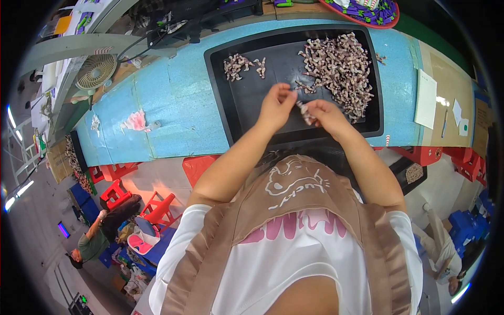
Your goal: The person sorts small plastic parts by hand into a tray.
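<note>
A large black tray [217, 94] lies on the blue-covered table. In its right part is a big heap of small whitish and dark purple-brown pieces [338, 65], too small to name. A smaller cluster of such pieces [237, 66] sits at the tray's upper left. Over the tray's middle, my right hand [328, 118] is closed on a few of these small pieces [304, 111], which stick out from its fingertips. Close beside it, my left hand [277, 107] has thumb and fingers pinched together; what lies between them is hidden. Some loose pieces [305, 87] lie just beyond my hands.
A red basin [397, 21] of purple and green parts stands at the far edge. Left lie a pink-stained tissue [135, 121] and a fan [96, 72]; right, white paper [426, 100] and a pen [444, 123]. Red stools [157, 208] stand below. Other people are in the background.
</note>
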Demonstrator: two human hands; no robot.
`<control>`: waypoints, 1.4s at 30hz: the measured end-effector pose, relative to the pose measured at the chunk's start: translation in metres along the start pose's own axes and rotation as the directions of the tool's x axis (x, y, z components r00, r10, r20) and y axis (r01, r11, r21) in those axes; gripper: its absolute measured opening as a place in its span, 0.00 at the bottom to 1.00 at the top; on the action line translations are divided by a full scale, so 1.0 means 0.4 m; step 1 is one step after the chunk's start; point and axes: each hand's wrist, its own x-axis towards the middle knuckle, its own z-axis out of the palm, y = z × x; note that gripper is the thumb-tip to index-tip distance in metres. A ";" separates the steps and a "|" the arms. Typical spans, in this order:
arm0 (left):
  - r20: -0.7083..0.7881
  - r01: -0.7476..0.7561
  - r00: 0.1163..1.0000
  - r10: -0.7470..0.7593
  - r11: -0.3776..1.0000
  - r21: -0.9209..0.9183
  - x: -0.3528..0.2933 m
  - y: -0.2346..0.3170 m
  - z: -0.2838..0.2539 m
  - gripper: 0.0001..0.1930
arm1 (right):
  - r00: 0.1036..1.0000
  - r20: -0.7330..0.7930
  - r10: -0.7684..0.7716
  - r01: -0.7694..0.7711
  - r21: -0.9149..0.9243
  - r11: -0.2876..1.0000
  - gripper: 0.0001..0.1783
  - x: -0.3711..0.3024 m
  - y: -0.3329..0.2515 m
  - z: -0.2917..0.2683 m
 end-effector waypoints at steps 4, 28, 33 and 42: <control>0.035 -0.400 0.814 0.580 0.517 0.757 0.127 0.037 -0.089 0.16 | 0.993 -0.118 -0.012 0.101 0.782 0.615 0.20 -0.029 -0.022 -0.027; 0.142 -0.325 0.852 0.505 0.295 0.898 -0.032 -0.056 -0.107 0.11 | 0.644 -0.489 -0.587 -0.223 -0.855 0.468 0.15 0.110 0.021 -0.661; 0.082 -0.258 0.938 0.338 0.520 0.814 -0.035 -0.110 -0.108 0.05 | 0.287 -0.664 -0.690 0.288 -0.628 0.723 0.15 0.002 -0.054 -0.503; 0.137 -0.222 0.974 0.182 0.889 0.401 -0.058 -0.004 -0.012 0.12 | 0.536 -0.122 -0.835 -0.078 -0.992 0.096 0.16 -0.134 -0.054 -0.163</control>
